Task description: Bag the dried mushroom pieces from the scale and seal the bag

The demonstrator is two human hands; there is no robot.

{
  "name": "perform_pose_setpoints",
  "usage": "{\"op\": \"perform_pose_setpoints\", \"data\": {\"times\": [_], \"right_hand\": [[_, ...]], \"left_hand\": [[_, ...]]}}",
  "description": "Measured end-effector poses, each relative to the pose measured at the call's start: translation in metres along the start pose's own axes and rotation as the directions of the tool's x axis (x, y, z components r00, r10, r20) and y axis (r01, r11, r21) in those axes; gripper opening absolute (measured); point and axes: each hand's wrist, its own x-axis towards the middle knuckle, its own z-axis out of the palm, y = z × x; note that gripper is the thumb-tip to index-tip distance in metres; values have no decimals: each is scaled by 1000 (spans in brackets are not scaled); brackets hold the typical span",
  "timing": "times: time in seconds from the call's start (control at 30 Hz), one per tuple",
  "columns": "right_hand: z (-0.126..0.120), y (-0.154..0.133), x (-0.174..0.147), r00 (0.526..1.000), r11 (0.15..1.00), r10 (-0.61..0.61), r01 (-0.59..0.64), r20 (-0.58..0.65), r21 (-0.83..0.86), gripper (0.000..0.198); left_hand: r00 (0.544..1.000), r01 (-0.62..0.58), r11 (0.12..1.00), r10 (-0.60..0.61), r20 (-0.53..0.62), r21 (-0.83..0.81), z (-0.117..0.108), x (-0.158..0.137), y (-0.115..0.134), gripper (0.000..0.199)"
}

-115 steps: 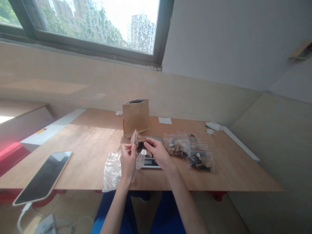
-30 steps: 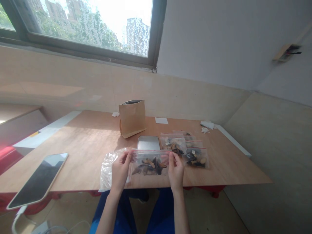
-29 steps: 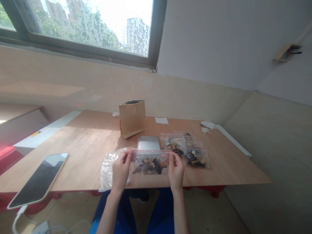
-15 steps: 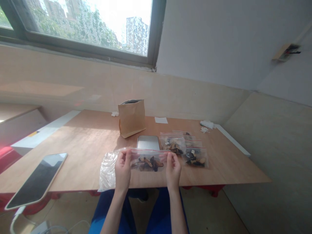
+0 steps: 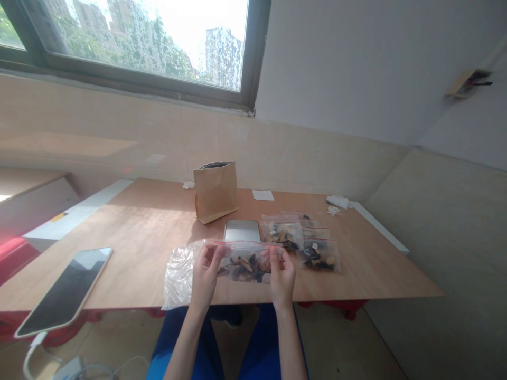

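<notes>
We note the zip bag [image 5: 245, 270] stretched between both hands near the table's front edge, in front of a silver-topped device [image 5: 242, 230] that we take for a scale. The left hand [image 5: 206, 272] is closed, thumb against fingers, on the bag's left upper corner; the right hand [image 5: 282, 274] pinches the right upper corner likewise. Dark and tan pieces lie inside. We cannot tell whether the red-lined top is sealed along its whole length, nor whether the bag's bottom touches the table [image 5: 368, 274]. Main risk, in our judgement: a gap left in the closure, caused by uneven pressure or a piece caught in the strip, letting pieces spill if the bag tips. Second: one pinch slipping on smooth film, so the bag swings down, perhaps over the edge. Third: the left wrist dragging the crumpled clear plastic [image 5: 177, 279] just beside it off the table, as it already reaches the edge. The filled bags [image 5: 320, 257] at right could be nudged if the right hand swings wide.
</notes>
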Motion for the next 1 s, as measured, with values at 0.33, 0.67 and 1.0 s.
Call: {"op": "perform_pose_setpoints", "data": {"times": [0.33, 0.67, 1.0], "right_hand": [[-5, -3, -1, 999, 996, -52, 52, -9, -73, 32], [-7, 0, 3, 996, 999, -44, 43, 75, 22, 30], [-5, 10, 3, 994, 986, 68, -80, 91, 144, 27]], "left_hand": [[998, -30, 994, 36, -56, 110, -2, -4, 3, 32], [997, -4, 1000, 2, -80, -19, 4, -4, 0, 33], [995, 79, 989, -70, 75, -127, 0, -3, -2, 31]]}}
